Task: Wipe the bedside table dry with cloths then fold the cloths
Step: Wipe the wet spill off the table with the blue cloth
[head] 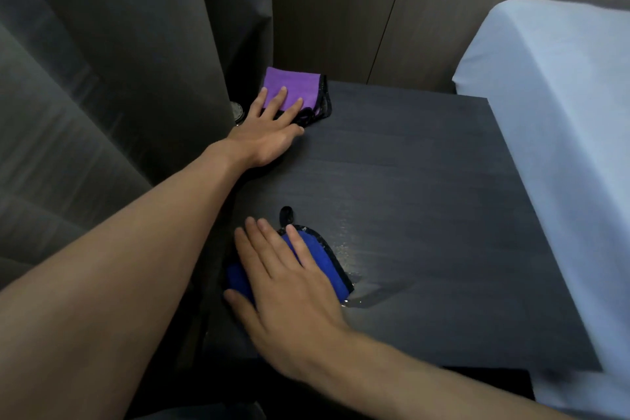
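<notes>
1. The dark grey wood-grain bedside table (426, 181) filled the middle of the view, its top bare apart from two cloths and a patch of water.
2. A folded purple microfibre cloth with black trim (296, 89) lay at the far left corner of the table, right by the wall.
3. The left hand (269, 126) lay flat with fingers spread wide, fingertips pressing on the near part of the purple cloth and the palm resting on the tabletop; it gripped nothing, only pressed down.
4. A bunched blue microfibre cloth with black edging (313, 256) sat near the front left part of the table, a small black loop (287, 214) sticking out from its far end.
5. The right hand (286, 286) lay palm-down over the blue cloth, fingers stretched out and slightly apart, covering most of the cloth's left side; the hand was open and pressing, not closed around the fabric.
6. A shiny film of water (361, 290) glistened on the tabletop just to the right of and in front of the blue cloth, touching its edge.
7. Grey curtains (102, 95) hung in folds along the left side of the table, and a small round object (236, 109) showed at their base beside the left wrist, too dim to identify.
8. Brown wood-look wall panels (358, 10) stood behind the table.
9. A bed with a pale blue-white sheet (562, 147) ran along the table's right edge.
</notes>
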`<action>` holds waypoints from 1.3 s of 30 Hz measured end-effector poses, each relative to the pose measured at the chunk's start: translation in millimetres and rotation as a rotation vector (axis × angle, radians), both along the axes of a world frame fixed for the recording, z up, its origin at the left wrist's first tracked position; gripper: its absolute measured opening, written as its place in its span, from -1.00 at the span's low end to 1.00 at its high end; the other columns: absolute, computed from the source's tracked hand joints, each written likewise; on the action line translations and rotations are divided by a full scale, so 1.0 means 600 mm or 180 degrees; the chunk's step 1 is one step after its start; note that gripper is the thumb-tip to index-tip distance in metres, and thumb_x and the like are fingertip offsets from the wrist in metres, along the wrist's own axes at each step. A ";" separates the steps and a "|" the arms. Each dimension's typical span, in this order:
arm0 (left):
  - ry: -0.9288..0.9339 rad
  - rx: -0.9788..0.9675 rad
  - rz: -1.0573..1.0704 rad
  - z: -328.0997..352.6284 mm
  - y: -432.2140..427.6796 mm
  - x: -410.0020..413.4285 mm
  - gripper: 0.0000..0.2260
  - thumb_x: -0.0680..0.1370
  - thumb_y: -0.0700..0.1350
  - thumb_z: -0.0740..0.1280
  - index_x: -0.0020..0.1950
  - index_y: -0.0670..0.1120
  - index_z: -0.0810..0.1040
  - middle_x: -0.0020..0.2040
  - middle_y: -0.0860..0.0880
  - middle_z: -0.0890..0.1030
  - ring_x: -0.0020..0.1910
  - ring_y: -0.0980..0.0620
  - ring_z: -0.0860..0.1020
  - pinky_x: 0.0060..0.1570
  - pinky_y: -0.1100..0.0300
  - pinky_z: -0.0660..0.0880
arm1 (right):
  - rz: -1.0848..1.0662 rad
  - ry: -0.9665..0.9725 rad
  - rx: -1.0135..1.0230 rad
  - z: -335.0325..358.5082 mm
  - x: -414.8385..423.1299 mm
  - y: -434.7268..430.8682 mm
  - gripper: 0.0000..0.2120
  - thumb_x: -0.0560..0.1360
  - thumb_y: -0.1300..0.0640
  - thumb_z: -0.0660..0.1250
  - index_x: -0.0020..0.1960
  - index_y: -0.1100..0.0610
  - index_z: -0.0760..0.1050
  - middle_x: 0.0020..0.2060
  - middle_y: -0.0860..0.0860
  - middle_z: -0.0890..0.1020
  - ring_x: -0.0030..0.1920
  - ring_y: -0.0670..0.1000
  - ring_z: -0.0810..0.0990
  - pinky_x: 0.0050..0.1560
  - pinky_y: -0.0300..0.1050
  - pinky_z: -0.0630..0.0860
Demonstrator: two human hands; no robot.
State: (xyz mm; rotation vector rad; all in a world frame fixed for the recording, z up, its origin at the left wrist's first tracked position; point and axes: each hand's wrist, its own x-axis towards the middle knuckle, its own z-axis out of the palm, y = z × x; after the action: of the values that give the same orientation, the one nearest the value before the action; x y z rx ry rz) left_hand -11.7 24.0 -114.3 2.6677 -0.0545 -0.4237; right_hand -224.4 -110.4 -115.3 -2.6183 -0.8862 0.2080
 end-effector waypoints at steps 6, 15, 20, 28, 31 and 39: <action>-0.0034 0.0031 -0.0023 -0.004 0.001 0.002 -0.45 0.65 0.16 0.03 0.61 0.25 -0.10 0.63 0.13 -0.25 0.57 0.02 -0.36 0.48 -0.32 -0.10 | 0.0373 -0.0231 -0.0307 -0.012 0.005 -0.011 -0.39 0.65 -0.17 -0.03 0.63 0.09 0.13 0.63 0.03 0.13 0.64 0.01 -0.05 0.61 0.10 -0.11; -0.0064 0.0095 0.0023 -0.004 -0.003 -0.001 -0.46 0.66 0.11 0.02 0.61 0.25 -0.10 0.63 0.13 -0.24 0.58 0.01 -0.33 0.46 -0.35 -0.08 | 0.1635 -0.0381 -0.0601 0.002 0.033 -0.089 -0.47 0.70 -0.11 -0.03 0.63 0.01 0.10 0.63 0.00 0.14 0.64 0.01 -0.04 0.61 0.06 -0.16; -0.0141 0.0187 -0.0006 -0.009 -0.001 -0.001 -0.47 0.66 0.13 0.01 0.60 0.26 -0.11 0.64 0.12 -0.23 0.58 0.01 -0.32 0.47 -0.32 -0.04 | 0.1909 -0.0464 -0.0657 0.004 0.044 -0.145 -0.48 0.71 -0.09 -0.01 0.64 -0.01 0.09 0.64 0.00 0.11 0.64 0.02 -0.07 0.60 0.11 -0.20; -0.0278 0.0245 -0.0009 -0.008 -0.007 -0.010 -0.48 0.68 0.05 0.00 0.62 0.21 -0.08 0.65 0.09 -0.20 0.59 -0.01 -0.29 0.50 -0.28 -0.04 | 0.2043 -0.0465 -0.0964 0.015 0.066 -0.233 -0.51 0.71 -0.10 -0.05 0.63 -0.16 0.05 0.65 -0.07 0.01 0.63 0.06 -0.23 0.53 0.33 -0.35; -0.0271 0.0229 0.0012 -0.011 -0.003 -0.006 -0.48 0.67 0.05 0.01 0.61 0.25 -0.09 0.64 0.11 -0.20 0.59 0.00 -0.29 0.49 -0.30 -0.04 | 0.2032 -0.0535 -0.1073 0.013 0.071 -0.258 -0.51 0.72 -0.10 -0.06 0.63 -0.17 0.03 0.65 -0.08 0.00 0.63 0.06 -0.23 0.53 0.35 -0.31; -0.0559 0.0163 0.0014 -0.030 0.005 -0.005 -0.50 0.66 0.06 0.00 0.60 0.28 -0.02 0.65 0.15 -0.10 0.60 0.04 -0.21 0.50 -0.27 0.03 | 0.1758 -0.0479 -0.1268 0.017 0.086 -0.351 -0.50 0.72 -0.10 -0.06 0.64 -0.15 -0.01 0.65 -0.08 -0.04 0.64 0.05 -0.21 0.55 0.38 -0.19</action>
State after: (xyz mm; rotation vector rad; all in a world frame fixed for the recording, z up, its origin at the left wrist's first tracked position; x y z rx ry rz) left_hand -14.6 26.9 -132.4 2.7487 -0.0917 -0.1908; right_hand -173.0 -321.0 -105.0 -2.6932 -1.7734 0.3638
